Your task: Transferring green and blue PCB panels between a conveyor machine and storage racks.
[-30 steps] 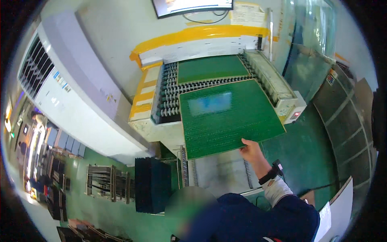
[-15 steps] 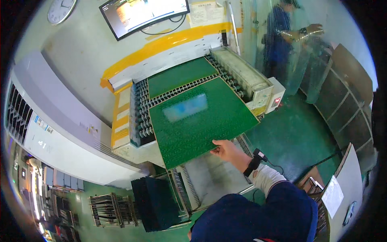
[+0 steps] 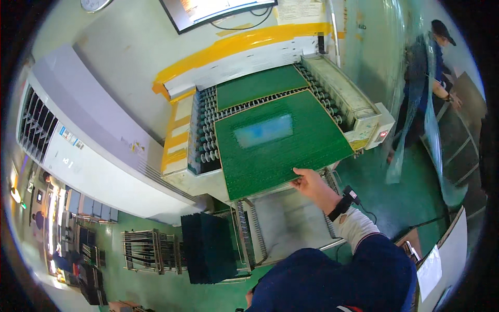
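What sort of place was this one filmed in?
Probably a factory workshop: there is a machine with exposed rollers, a large green panel gripped at its near edge by the right hand, and hanging clear plastic strips.

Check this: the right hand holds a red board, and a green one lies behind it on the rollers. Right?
Not red: the head view shows the right hand holding a green board. The other green board does lie behind it on the rollers.
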Demonstrator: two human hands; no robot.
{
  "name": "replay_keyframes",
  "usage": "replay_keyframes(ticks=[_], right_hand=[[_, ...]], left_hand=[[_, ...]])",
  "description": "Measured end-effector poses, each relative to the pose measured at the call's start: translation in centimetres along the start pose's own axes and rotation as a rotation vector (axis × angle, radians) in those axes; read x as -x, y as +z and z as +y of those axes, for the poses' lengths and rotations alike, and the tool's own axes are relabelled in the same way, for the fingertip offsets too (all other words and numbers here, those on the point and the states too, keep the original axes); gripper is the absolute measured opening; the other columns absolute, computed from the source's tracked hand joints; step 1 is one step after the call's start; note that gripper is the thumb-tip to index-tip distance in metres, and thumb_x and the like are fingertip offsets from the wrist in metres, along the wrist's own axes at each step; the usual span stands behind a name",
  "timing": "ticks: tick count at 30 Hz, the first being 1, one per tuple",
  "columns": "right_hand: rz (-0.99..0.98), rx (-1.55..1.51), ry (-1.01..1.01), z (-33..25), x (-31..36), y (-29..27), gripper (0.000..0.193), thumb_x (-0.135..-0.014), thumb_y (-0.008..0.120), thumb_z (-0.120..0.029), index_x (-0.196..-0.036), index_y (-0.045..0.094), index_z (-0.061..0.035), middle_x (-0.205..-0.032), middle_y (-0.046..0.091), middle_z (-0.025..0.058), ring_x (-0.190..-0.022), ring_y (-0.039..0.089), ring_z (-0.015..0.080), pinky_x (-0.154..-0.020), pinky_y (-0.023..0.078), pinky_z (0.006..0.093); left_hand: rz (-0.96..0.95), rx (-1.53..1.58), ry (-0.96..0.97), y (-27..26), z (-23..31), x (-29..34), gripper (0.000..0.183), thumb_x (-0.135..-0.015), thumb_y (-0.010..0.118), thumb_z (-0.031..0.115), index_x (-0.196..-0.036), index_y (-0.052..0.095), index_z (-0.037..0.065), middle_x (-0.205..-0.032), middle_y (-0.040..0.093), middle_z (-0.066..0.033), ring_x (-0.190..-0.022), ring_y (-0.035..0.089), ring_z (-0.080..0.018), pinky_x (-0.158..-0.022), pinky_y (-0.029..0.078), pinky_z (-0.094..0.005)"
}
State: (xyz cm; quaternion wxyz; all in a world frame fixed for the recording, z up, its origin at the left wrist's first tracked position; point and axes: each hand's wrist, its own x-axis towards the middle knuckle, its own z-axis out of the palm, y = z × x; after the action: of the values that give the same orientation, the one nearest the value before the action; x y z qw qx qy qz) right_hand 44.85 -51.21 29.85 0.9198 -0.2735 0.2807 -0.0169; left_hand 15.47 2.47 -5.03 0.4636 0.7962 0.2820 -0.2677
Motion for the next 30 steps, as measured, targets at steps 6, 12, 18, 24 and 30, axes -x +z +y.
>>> replay_keyframes(ticks=[6, 12, 18, 24, 30], right_hand=[[0.011, -0.024, 0.015, -0.3, -0.2, 1.0, 0.024, -0.08, 0.067, -0.011, -0.093, 0.047, -0.0055, -0.093, 0.048, 0.0088, -0.08, 0.049, 0.0249, -0.074, 0.05, 0.0433], [-0.008, -0.043, 0.002, -0.3, -1.4, 1.0, 0.024, -0.08, 0.067, -0.012, -0.093, 0.048, -0.0058, -0.092, 0.049, 0.0088, -0.08, 0.049, 0.0244, -0.073, 0.05, 0.0422], [-0.02, -0.123, 0.014, -0.9, -3.2, 1.3, 0.024, -0.081, 0.067, -0.012, -0.094, 0.049, -0.0058, -0.093, 0.054, 0.0102, -0.081, 0.053, 0.0246, -0.076, 0.05, 0.0422], [0.022, -0.077, 0.016, -1.5, -2.4, 3.0, 0.018, -0.081, 0.065, -0.011, -0.095, 0.052, -0.0075, -0.094, 0.057, 0.008, -0.086, 0.055, 0.0238, -0.076, 0.049, 0.0373], [0.022, -0.098, 0.014, -1.6, -3.0, 2.7, 0.016, -0.081, 0.063, -0.009, -0.092, 0.053, -0.0071, -0.091, 0.058, 0.0075, -0.083, 0.057, 0.022, -0.077, 0.05, 0.0367]], left_hand=[[0.014, 0.016, -0.017, 0.2, -0.7, 0.6, 0.037, -0.08, 0.062, 0.034, -0.083, 0.065, -0.003, -0.072, 0.065, -0.0141, -0.064, 0.057, -0.021, -0.06, 0.044, -0.0374], [0.023, 0.025, -0.025, 0.3, -1.1, 0.8, 0.036, -0.081, 0.062, 0.033, -0.084, 0.065, -0.003, -0.073, 0.066, -0.0139, -0.064, 0.057, -0.0204, -0.06, 0.044, -0.0371], [0.025, 0.027, -0.028, 0.3, -1.7, 0.9, 0.035, -0.082, 0.062, 0.031, -0.084, 0.065, -0.003, -0.074, 0.066, -0.0137, -0.065, 0.057, -0.0199, -0.06, 0.045, -0.0368], [0.024, 0.056, -0.036, 0.6, -2.9, 0.6, 0.034, -0.083, 0.062, 0.03, -0.088, 0.064, -0.004, -0.078, 0.066, -0.0133, -0.068, 0.058, -0.0193, -0.062, 0.045, -0.0357], [0.0, 0.168, -0.06, 1.3, -4.1, -0.5, 0.037, -0.084, 0.061, 0.027, -0.101, 0.063, -0.006, -0.091, 0.067, -0.0123, -0.081, 0.062, -0.0193, -0.07, 0.047, -0.0324]])
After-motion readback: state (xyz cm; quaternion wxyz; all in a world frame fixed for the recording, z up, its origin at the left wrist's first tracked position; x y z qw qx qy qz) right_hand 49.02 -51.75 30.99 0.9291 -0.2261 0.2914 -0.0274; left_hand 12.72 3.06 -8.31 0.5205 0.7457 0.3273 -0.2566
